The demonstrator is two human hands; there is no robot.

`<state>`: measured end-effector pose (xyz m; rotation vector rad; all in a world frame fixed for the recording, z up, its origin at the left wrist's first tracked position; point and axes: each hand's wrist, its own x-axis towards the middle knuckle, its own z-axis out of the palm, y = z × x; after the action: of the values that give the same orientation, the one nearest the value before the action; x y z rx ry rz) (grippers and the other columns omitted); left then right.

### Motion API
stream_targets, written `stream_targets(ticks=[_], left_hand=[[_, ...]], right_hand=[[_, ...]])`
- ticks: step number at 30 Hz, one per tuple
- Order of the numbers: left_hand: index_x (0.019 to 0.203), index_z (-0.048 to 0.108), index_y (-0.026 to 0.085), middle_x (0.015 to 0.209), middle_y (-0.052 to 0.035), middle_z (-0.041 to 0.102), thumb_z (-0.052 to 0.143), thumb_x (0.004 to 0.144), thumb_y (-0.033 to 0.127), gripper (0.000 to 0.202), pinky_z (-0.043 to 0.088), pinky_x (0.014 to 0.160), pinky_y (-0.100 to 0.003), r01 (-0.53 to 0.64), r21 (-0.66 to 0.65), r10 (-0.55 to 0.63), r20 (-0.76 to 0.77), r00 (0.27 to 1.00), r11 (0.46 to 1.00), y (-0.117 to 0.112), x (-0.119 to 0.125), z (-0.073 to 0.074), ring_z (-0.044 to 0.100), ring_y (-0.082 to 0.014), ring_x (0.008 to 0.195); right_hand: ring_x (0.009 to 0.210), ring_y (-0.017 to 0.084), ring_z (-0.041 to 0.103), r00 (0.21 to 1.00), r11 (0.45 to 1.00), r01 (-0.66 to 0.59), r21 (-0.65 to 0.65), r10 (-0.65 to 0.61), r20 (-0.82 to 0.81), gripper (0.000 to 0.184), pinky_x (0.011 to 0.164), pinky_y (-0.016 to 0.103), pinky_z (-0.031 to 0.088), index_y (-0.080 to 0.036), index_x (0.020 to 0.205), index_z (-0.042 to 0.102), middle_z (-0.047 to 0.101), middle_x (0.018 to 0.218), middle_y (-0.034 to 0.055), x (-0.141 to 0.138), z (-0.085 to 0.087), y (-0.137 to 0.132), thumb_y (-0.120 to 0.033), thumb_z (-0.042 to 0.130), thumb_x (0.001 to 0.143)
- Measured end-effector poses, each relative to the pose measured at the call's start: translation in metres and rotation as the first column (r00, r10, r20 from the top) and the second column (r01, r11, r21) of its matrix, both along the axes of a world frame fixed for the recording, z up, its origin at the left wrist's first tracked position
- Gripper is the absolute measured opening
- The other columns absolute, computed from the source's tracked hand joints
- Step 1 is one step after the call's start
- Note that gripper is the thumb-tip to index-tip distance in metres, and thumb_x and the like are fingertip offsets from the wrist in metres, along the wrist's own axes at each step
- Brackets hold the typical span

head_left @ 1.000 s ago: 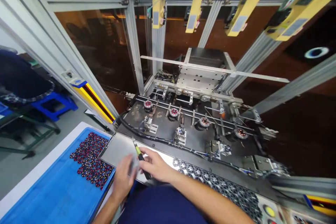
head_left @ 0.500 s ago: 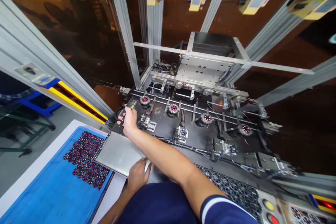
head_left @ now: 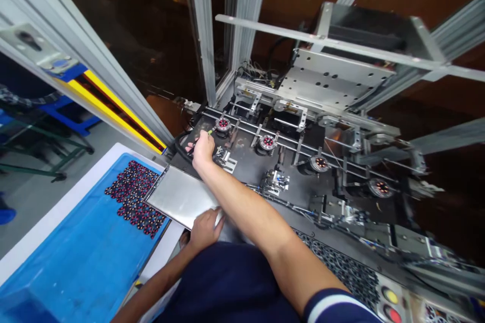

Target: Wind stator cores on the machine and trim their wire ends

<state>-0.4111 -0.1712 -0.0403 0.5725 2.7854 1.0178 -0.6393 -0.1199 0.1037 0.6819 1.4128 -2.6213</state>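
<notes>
Gripping a green-marked tool [head_left: 209, 132], the right hand [head_left: 203, 148] is now nearer the leftmost disc [head_left: 223, 124] — work seems centred there — while the left hand [head_left: 205, 229] curls loosely, its hold unclear.

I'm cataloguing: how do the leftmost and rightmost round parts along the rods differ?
The leftmost round part shows red segments; the rightmost round part, coppery ones. The right hand, with a partly green tool, is beside the leftmost; no hand is near the rightmost. Both show ringed segments.
</notes>
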Motion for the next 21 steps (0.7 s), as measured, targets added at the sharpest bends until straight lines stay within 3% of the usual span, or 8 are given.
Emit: stream_targets(ticks=[3,9,17,21], left_hand=[[0.115,0.062,0.02,0.115,-0.0089,0.065,0.054,0.094,0.037,0.028,0.055,0.086,-0.041,-0.012,0.01,0.012,-0.026,1.0,1.0,0.001,0.001,0.0,0.064,-0.0193,0.097],[0.117,0.06,0.016,0.113,-0.0081,0.064,0.058,0.093,0.035,0.03,0.056,0.081,-0.04,0.004,0.009,-0.003,-0.141,0.99,1.0,0.0,0.002,-0.009,0.065,-0.0193,0.095],[0.117,0.06,0.017,0.112,-0.0079,0.064,0.057,0.094,0.034,0.029,0.057,0.079,-0.038,0.022,-0.03,-0.028,-0.249,0.968,0.999,0.0,0.002,-0.013,0.065,-0.0181,0.092],[0.116,0.06,0.017,0.112,-0.0078,0.065,0.057,0.094,0.034,0.028,0.057,0.078,-0.037,0.024,-0.038,-0.033,-0.278,0.96,0.999,0.0,0.002,-0.015,0.065,-0.0178,0.091]], right_hand=[[0.051,0.007,0.052,0.986,0.993,0.112,0.034,-0.116,0.122,0.015,0.043,0.016,0.046,-0.019,0.101,0.042,0.044,0.069,-0.0063,0.0,0.006,0.002,-0.031,0.036,0.095],[0.046,0.007,0.054,0.96,0.982,0.187,0.035,-0.19,0.203,0.012,0.039,0.015,0.045,-0.018,0.091,0.049,0.048,0.064,-0.0067,0.001,0.016,0.004,-0.03,0.046,0.091],[0.042,0.006,0.052,0.957,0.977,0.21,0.026,-0.211,0.197,0.009,0.037,0.014,0.042,-0.019,0.089,0.048,0.049,0.061,-0.0084,-0.002,0.014,0.006,-0.027,0.045,0.091],[0.036,0.005,0.046,0.976,0.988,0.157,0.001,-0.155,0.152,0.01,0.035,0.014,0.039,-0.019,0.088,0.046,0.044,0.056,-0.0107,0.004,0.025,0.003,-0.022,0.038,0.093]])
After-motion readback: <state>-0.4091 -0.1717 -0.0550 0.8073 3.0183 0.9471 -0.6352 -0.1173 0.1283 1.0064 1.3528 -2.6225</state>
